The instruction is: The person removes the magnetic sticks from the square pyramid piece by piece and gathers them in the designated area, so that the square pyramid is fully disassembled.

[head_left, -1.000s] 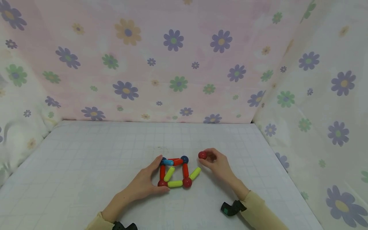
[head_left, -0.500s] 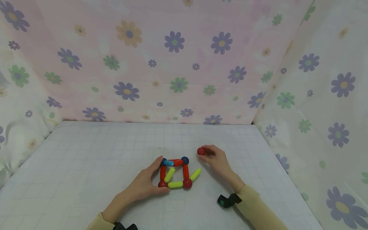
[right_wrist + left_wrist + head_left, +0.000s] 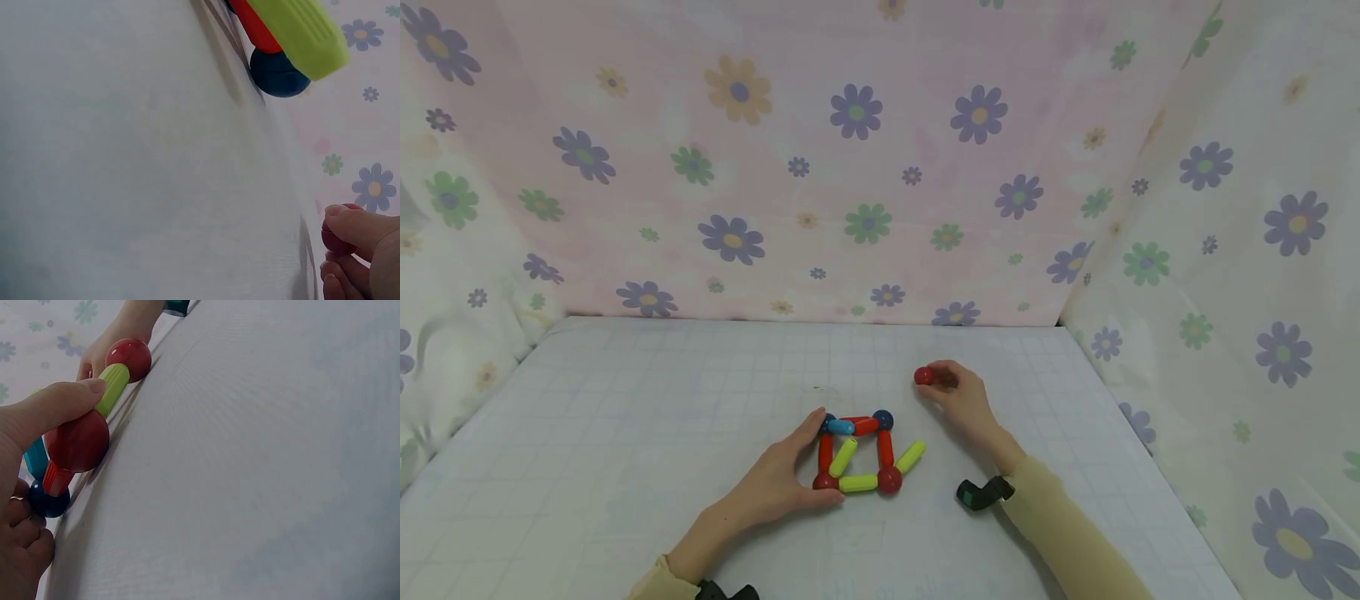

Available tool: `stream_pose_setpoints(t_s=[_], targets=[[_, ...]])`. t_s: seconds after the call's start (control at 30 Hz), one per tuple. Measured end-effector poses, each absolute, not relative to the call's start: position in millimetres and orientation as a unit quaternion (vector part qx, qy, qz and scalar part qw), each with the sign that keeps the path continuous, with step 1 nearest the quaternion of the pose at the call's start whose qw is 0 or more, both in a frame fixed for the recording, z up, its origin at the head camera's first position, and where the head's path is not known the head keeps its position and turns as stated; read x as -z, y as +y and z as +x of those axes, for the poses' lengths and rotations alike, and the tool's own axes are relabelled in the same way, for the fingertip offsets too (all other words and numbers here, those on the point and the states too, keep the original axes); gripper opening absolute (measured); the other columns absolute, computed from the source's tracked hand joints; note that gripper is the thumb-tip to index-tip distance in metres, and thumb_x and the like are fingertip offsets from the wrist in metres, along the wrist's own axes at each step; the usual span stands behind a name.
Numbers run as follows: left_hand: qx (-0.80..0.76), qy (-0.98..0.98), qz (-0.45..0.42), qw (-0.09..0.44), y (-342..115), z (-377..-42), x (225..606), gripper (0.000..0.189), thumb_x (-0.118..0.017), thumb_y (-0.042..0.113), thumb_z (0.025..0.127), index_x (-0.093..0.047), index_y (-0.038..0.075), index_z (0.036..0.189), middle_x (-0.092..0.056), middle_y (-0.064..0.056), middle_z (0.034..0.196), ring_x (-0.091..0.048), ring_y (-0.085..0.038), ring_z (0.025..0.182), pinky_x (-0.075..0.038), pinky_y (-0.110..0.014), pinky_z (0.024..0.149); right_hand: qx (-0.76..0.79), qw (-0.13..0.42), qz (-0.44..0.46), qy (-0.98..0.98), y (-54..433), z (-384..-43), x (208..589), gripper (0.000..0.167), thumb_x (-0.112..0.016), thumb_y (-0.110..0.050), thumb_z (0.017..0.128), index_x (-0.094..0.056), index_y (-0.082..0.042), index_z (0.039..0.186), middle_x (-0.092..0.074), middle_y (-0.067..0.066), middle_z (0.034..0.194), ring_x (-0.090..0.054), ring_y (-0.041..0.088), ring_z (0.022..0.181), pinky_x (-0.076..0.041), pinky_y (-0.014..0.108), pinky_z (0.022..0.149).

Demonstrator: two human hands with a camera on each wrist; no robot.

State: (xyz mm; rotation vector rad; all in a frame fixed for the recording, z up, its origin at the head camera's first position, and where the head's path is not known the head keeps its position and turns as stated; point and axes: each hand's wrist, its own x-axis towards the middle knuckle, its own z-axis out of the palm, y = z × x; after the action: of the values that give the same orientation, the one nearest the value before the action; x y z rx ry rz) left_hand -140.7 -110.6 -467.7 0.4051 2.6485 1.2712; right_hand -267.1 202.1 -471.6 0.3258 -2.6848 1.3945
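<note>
In the head view, a square built of toy magnetic rods and balls lies mid-table. Its front corners are red balls [image 3: 890, 479] joined by a yellow-green rod [image 3: 858, 483]; dark blue balls [image 3: 883, 420] form the back corners. Red rods [image 3: 885, 448] run along the sides and back. More yellow-green rods [image 3: 912, 457] and a light blue rod [image 3: 841, 427] stick up from the corners. My left hand [image 3: 778, 477] spans the left side, thumb at the front red ball, fingers at the back blue one. Beyond the square to the right, my right hand [image 3: 967, 406] pinches a loose red ball [image 3: 922, 376].
A white gridded cloth [image 3: 662, 392] covers the table. Flower-patterned curtains [image 3: 805, 183] close off the back and both sides. A dark wrist device [image 3: 983, 493] sits at the right cuff.
My right hand has moved away toward the back of the table, carrying the red ball. The left hand and the square stay in place.
</note>
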Motion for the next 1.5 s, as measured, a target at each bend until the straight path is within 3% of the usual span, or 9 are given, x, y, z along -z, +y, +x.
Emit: stream_pose_setpoints(t_s=[0.33, 0.9, 1.5], targets=[[-0.429, 0.888, 0.14, 0.087, -111, -141, 469, 0.112, -0.086, 0.051, 0.071, -0.025, 0.02, 0.16, -0.029, -0.002, 0.164, -0.029, -0.029, 0.15, -0.033, -0.057, 0.116, -0.456, 0.018, 0.07, -0.887, 201, -290, 473, 0.044, -0.077, -0.023, 0.088, -0.064, -0.015, 0.128, -0.067, 0.005, 0.118, -0.059, 0.024, 0.108, -0.051, 0.042, 0.098], [-0.43, 0.888, 0.141, 0.087, -111, -142, 470, 0.113, -0.086, 0.052, 0.071, -0.024, 0.021, 0.16, -0.029, 0.0, 0.164, -0.029, -0.028, 0.15, -0.033, -0.056, 0.116, -0.482, 0.023, 0.04, -0.875, 199, -300, 480, 0.046, -0.077, -0.032, 0.089, -0.066, -0.018, 0.131, -0.066, 0.006, 0.12, -0.058, 0.023, 0.107, -0.049, 0.034, 0.091], [-0.425, 0.89, 0.139, 0.087, -110, -142, 470, 0.112, -0.086, 0.05, 0.072, -0.024, 0.02, 0.16, -0.029, -0.001, 0.164, -0.03, -0.028, 0.15, -0.034, -0.056, 0.116, -0.497, 0.029, 0.057, -0.865, 201, -300, 482, 0.043, -0.076, -0.03, 0.089, -0.066, -0.016, 0.129, -0.066, 0.007, 0.121, -0.058, 0.024, 0.108, -0.05, 0.037, 0.096]])
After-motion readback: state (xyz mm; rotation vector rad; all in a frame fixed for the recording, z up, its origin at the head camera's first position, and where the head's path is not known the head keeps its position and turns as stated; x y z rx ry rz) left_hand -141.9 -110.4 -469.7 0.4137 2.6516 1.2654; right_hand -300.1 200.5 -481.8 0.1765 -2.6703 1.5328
